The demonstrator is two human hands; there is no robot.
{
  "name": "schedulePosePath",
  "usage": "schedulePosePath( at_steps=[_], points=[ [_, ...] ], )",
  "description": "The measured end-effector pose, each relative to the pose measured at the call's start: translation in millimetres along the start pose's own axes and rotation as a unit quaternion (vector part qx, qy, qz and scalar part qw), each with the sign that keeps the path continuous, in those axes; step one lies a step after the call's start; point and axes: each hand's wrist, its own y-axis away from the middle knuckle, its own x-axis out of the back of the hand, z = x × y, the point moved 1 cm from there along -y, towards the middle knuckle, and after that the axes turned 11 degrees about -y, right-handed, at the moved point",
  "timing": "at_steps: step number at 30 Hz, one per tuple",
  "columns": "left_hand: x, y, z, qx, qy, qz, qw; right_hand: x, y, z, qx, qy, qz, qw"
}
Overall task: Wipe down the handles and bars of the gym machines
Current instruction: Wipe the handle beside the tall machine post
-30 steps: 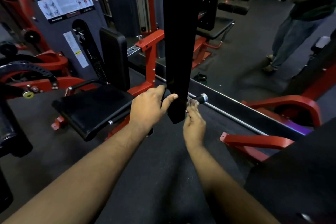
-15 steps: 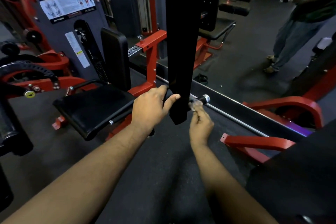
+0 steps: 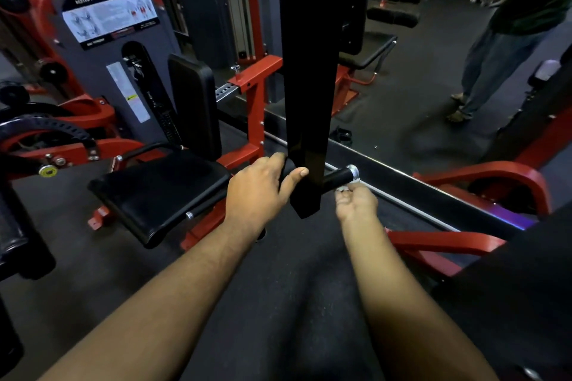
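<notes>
A black upright arm (image 3: pixel 306 102) of a gym machine hangs down in the middle of the view. A short black handle (image 3: pixel 339 177) with a silver end cap sticks out of its lower end to the right. My left hand (image 3: pixel 258 192) grips the matching handle on the left side, thumb against the arm. My right hand (image 3: pixel 356 202) is just below the right handle's tip, palm up, fingers curled round a small pale wipe (image 3: pixel 349 185) that touches the end cap.
A red and grey leg machine with a black seat (image 3: pixel 161 189) stands to the left. Red frame bars (image 3: pixel 445 241) lie low on the right. A mirror ahead shows a standing person (image 3: pixel 501 40). Dark rubber floor lies below my arms.
My right hand with the wipe has slid right along the handle, from next to the arm out to the silver end cap. My left hand has kept its grip.
</notes>
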Motion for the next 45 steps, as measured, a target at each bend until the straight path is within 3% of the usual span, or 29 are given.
schedulePosePath(
  at_steps=[7, 9, 11, 12, 13, 14, 16, 17, 18, 23, 28, 32, 34, 36, 38, 41, 42, 43, 45],
  points=[
    [-0.7, -1.6, -2.2, 0.000, -0.009, 0.006, 1.000, 16.0, 25.8, 23.6, -0.020, 0.111, -0.056, 0.992],
    [-1.5, -1.1, -1.8, 0.000, -0.003, 0.005, 1.000, 22.4, 25.0, 14.6, 0.070, 0.106, -0.050, 0.991],
    [-1.8, -0.7, -0.6, 0.004, 0.007, 0.004, 1.000, 21.8, 17.0, -6.6, 0.236, 0.144, -0.055, 0.960],
    [-1.4, -0.7, -0.1, 0.005, 0.010, 0.002, 1.000, 18.1, 10.9, -18.6, 0.336, 0.210, -0.080, 0.915],
    [-1.0, -1.1, 0.0, 0.006, 0.011, 0.000, 1.000, 11.8, 4.9, -29.5, 0.423, 0.300, -0.125, 0.846],
    [-0.6, -1.4, 0.3, 0.007, 0.011, -0.003, 1.000, 3.8, -1.2, -37.3, 0.481, 0.408, -0.183, 0.754],
    [0.0, -1.3, 0.7, 0.006, 0.011, -0.008, 1.000, -10.7, -17.5, -44.0, 0.492, 0.623, -0.280, 0.540],
    [0.5, -1.0, 0.5, 0.004, 0.009, -0.010, 1.000, -16.5, -20.9, -45.0, 0.457, 0.701, -0.298, 0.460],
    [0.4, -0.7, 0.1, 0.002, 0.007, -0.011, 1.000, -20.7, -22.7, -45.3, 0.410, 0.752, -0.303, 0.417],
    [-1.1, -1.0, -2.4, 0.004, 0.000, -0.022, 1.000, -37.0, -3.0, -31.8, 0.297, 0.831, -0.362, 0.300],
    [-1.0, 1.6, -4.0, -0.001, 0.015, -0.039, 0.999, -11.2, -6.0, -26.6, 0.311, 0.787, -0.420, 0.327],
    [0.5, 3.0, -1.1, -0.018, 0.054, -0.047, 0.997, 16.2, 8.3, -37.0, 0.427, 0.714, -0.420, 0.364],
    [-0.4, 5.1, -2.0, -0.016, 0.110, -0.059, 0.992, 36.4, 21.4, -28.9, 0.465, 0.666, -0.402, 0.423],
    [-4.2, 6.4, -9.0, -0.011, 0.219, -0.089, 0.972, 52.7, 34.3, -22.1, 0.449, 0.626, -0.364, 0.523],
    [-8.2, 7.7, -22.9, -0.015, 0.324, -0.133, 0.937, 62.9, 45.7, -18.5, 0.454, 0.588, -0.296, 0.600],
    [-16.2, 18.3, -41.4, -0.034, 0.361, -0.178, 0.915, 66.2, 80.2, -9.4, 0.500, 0.472, -0.176, 0.704],
    [-18.5, 24.0, -46.9, -0.042, 0.364, -0.183, 0.912, 65.8, 99.0, -2.9, 0.521, 0.422, -0.161, 0.724],
    [-21.2, 30.6, -51.4, -0.047, 0.372, -0.184, 0.909, 63.3, 116.8, 3.9, 0.551, 0.381, -0.163, 0.724],
    [-23.7, 44.2, -60.7, -0.049, 0.405, -0.199, 0.891, 53.4, 150.9, 20.3, 0.614, 0.342, -0.200, 0.682]
  ],
)
